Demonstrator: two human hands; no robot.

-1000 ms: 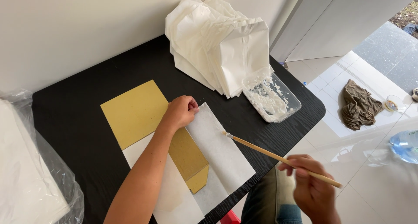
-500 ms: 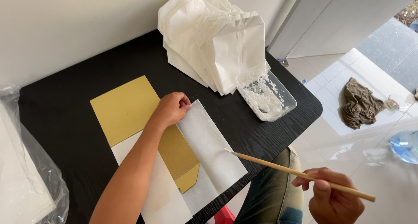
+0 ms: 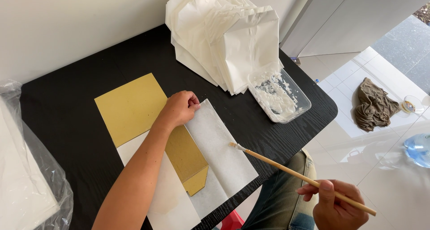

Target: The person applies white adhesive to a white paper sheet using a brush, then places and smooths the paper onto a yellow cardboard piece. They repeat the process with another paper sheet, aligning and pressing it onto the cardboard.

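Note:
My left hand (image 3: 181, 108) rests as a loose fist on the upper edge of a white paper sheet (image 3: 221, 154), pressing it down beside a gold card template (image 3: 134, 105) on the black table (image 3: 67, 118). My right hand (image 3: 338, 206) grips the end of a thin wooden brush (image 3: 295, 175). The brush's pale tip lies on the right side of the white sheet. A gold pointed strip (image 3: 188, 160) runs across the sheet under my forearm.
A clear plastic tray of white paste (image 3: 280, 95) sits at the table's right edge. Behind it leans a stack of folded white paper bags (image 3: 224, 37). A clear plastic bag of white sheets (image 3: 27, 176) lies at left. A brown rag (image 3: 374, 104) lies on the tiled floor.
The brush tip has slid down the right side of the white sheet, toward me. My left hand has stayed on the sheet's upper edge.

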